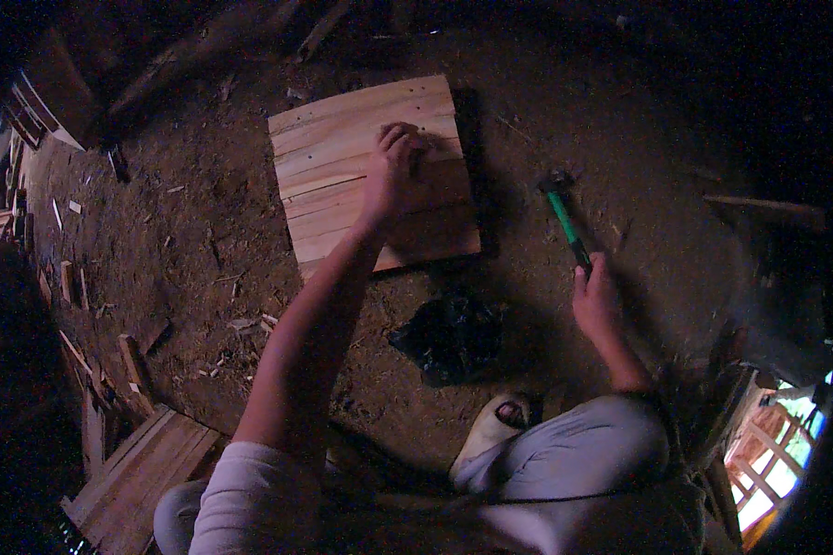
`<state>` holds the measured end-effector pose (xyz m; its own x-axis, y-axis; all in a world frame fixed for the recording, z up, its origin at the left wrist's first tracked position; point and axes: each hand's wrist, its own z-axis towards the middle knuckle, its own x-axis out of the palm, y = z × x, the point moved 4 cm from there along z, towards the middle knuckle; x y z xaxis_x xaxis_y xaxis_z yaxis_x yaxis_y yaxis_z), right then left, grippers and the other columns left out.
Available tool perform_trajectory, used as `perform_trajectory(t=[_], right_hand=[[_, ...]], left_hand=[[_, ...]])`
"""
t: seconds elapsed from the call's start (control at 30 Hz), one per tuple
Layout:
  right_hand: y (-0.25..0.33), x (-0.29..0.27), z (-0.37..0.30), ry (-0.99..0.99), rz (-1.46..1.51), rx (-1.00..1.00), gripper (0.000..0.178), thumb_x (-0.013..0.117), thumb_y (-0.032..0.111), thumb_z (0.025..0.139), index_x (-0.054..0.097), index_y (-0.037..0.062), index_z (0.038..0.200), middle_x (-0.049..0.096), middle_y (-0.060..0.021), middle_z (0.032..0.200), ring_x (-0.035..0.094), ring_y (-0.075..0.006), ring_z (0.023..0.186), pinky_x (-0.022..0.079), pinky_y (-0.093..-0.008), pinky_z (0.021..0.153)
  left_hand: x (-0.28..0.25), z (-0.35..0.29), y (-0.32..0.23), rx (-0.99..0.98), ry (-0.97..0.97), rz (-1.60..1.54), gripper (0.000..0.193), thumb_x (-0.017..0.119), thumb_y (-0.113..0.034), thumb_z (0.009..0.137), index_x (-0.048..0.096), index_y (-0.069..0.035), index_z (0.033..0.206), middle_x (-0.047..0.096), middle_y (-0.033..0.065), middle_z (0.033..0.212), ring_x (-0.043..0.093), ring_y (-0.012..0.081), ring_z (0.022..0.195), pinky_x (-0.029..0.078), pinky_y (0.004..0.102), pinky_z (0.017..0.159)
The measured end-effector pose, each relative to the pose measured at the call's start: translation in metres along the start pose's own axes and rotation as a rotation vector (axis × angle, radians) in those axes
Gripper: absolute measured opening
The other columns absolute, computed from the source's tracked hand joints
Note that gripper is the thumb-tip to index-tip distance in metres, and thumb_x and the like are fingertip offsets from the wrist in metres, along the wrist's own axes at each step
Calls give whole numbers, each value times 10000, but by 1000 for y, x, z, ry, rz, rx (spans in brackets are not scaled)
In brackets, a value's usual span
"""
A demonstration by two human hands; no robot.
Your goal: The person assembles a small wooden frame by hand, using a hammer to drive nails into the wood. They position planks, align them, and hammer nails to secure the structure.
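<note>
A square panel of pale wooden planks [329, 157] lies on the dirt floor in front of me, with small dark nail marks along its far part. My left hand [398, 162] reaches over the panel, its fingers curled together close to the wood near the right side. Whatever they pinch, if anything, is too small to make out. Off to the right, my right hand [599, 296] grips the dark end of a hammer [563, 217] with a green handle. The hammer's dark head points away from me, beside the panel and apart from it.
A crumpled black plastic bag [449, 340] sits between the panel and my foot [497, 427]. Planks [143, 476] lie at the lower left, and wood scraps [67, 277] litter the floor on the left. A wooden strip [768, 211] lies at the far right.
</note>
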<state>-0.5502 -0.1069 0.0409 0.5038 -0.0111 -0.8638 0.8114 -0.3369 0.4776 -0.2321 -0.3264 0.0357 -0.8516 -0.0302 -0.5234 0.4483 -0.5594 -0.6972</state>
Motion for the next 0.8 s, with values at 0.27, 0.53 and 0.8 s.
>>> perform_trajectory(t=[0.27, 0.53, 0.8], right_hand=[[119, -39, 20, 178, 252, -202, 422, 545, 241, 983, 478, -24, 1305, 634, -243, 858, 634, -376, 757, 508, -459, 701], [136, -11, 36, 63, 42, -416, 297, 546, 168, 960, 538, -10, 1197, 629, -268, 891, 625, -445, 810, 485, -491, 656], [144, -9, 33, 62, 11, -373, 308, 569, 107, 941, 532, -53, 1202, 637, -266, 916, 632, -437, 835, 496, -463, 669]], left_hand=[[9, -8, 24, -216, -103, -345, 202, 654, 7, 727, 581, 12, 915, 611, 165, 1000, 547, 371, 1021, 480, 424, 868], [4, -2, 6, 123, -108, -26, 200, 658, 23, 710, 588, -9, 895, 610, 147, 967, 556, 360, 977, 490, 420, 840], [6, -3, 10, 19, -85, -96, 187, 673, 20, 697, 592, -24, 860, 610, 148, 963, 556, 355, 983, 487, 416, 845]])
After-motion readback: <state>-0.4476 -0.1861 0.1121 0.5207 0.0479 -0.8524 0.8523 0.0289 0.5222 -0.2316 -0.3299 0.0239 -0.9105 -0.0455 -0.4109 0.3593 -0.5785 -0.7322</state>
